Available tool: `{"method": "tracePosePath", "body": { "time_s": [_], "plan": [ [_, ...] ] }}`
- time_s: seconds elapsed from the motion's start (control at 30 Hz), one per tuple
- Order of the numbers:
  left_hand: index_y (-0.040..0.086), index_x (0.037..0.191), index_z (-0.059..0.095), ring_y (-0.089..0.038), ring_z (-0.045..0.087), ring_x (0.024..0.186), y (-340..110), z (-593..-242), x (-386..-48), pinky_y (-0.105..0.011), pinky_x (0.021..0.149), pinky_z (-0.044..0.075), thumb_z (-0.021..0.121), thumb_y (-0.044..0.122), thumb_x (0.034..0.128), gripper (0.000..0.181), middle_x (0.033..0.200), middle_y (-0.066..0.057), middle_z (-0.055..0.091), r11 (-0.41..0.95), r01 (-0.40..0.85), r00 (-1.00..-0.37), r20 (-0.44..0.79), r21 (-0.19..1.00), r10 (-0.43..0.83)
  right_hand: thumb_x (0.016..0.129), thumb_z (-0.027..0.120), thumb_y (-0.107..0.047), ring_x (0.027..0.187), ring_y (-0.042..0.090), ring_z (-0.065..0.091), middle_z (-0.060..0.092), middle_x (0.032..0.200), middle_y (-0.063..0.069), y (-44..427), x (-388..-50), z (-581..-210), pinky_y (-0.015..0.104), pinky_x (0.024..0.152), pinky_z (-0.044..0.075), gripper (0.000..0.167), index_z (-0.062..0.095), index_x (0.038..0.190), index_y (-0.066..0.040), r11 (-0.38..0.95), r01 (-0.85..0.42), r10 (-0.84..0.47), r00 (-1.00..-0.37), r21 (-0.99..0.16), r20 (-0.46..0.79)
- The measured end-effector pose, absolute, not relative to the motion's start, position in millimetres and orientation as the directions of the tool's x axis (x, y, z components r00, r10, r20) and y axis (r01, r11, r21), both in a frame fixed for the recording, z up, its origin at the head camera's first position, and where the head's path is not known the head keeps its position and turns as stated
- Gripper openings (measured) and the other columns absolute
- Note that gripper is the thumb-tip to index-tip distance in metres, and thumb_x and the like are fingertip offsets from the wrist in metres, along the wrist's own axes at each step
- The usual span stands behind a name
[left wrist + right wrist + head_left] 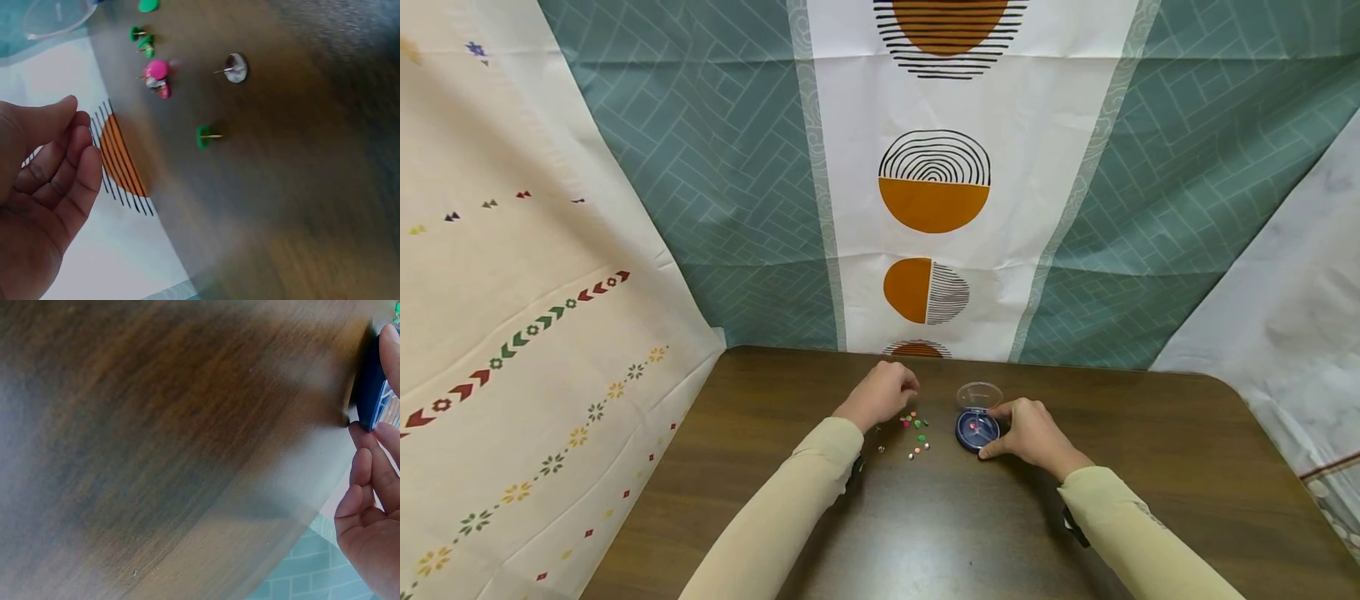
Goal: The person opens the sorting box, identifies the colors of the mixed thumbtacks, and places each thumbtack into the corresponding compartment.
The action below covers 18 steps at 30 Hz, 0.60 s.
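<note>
Near the table's far edge, my left hand (880, 393) is held beside scattered push pins. In the left wrist view the thumb and index fingertip of this hand (47, 169) come close together, fingers bent; whether a pin is between them is hidden. The pins include a green one (203, 136), a pink one (157, 69) and a clear one (236, 68). My right hand (1033, 433) grips a round blue case (977, 443) by its right side, its clear lid (980, 395) raised. A small pinkish piece (973, 426) lies in the divided case. The right wrist view shows thumb and fingers at the case's rim (370, 384).
The brown wooden table (925, 525) ends at a hanging patterned cloth (745, 167) behind. A cream cloth (550, 333) hangs at the left, and a whitish cloth (1285, 333) at the right. More pins, orange, white and green (922, 437), lie between the hands.
</note>
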<state>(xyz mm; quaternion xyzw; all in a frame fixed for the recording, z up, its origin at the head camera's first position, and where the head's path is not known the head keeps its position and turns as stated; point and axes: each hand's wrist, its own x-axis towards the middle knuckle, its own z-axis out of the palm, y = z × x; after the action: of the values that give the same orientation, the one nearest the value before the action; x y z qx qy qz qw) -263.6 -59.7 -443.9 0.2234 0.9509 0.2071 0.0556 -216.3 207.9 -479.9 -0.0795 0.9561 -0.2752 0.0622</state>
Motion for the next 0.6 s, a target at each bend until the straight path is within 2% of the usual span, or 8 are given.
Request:
{"method": "tracePosePath", "body": {
  "time_s": [0.17, 0.33, 0.6],
  "plan": [
    [0.016, 0.094, 0.074, -0.007, 0.062, 0.080, -59, -451, -263, -0.026, 0.076, 0.052, 0.065, 0.019, 0.0880, 0.011, 0.089, 0.006, 0.070, 0.820, 0.407, -0.887, -0.041, 0.402, 0.460, 0.045, 0.090, -0.048, 0.091, 0.018, 0.060, 0.070, 0.106, 0.004, 207, -217, -481, 0.044, 0.086, 0.050, 0.074, 0.071, 0.107, -0.013, 0.838, -0.113, -0.181, -0.981, -0.535, -0.076],
    [0.015, 0.088, 0.074, -0.006, 0.058, 0.070, -58, -458, -262, -0.023, 0.070, 0.050, 0.066, 0.019, 0.0870, 0.009, 0.082, 0.006, 0.070, 0.814, 0.397, -0.880, -0.075, 0.424, 0.469, 0.045, 0.090, -0.048, 0.098, 0.020, 0.062, 0.070, 0.108, 0.006, 207, -216, -481, 0.045, 0.089, 0.049, 0.075, 0.071, 0.108, -0.012, 0.834, -0.118, -0.185, -0.980, -0.540, -0.071],
    [0.020, 0.082, 0.073, -0.004, 0.057, 0.068, -58, -466, -261, -0.022, 0.069, 0.049, 0.067, 0.022, 0.0859, 0.007, 0.078, 0.011, 0.067, 0.827, 0.394, -0.879, -0.097, 0.401, 0.466, 0.045, 0.089, -0.049, 0.103, 0.022, 0.062, 0.069, 0.111, 0.006, 208, -217, -482, 0.046, 0.092, 0.048, 0.076, 0.070, 0.110, -0.013, 0.832, -0.104, -0.177, -0.981, -0.545, -0.084]
  ]
}}
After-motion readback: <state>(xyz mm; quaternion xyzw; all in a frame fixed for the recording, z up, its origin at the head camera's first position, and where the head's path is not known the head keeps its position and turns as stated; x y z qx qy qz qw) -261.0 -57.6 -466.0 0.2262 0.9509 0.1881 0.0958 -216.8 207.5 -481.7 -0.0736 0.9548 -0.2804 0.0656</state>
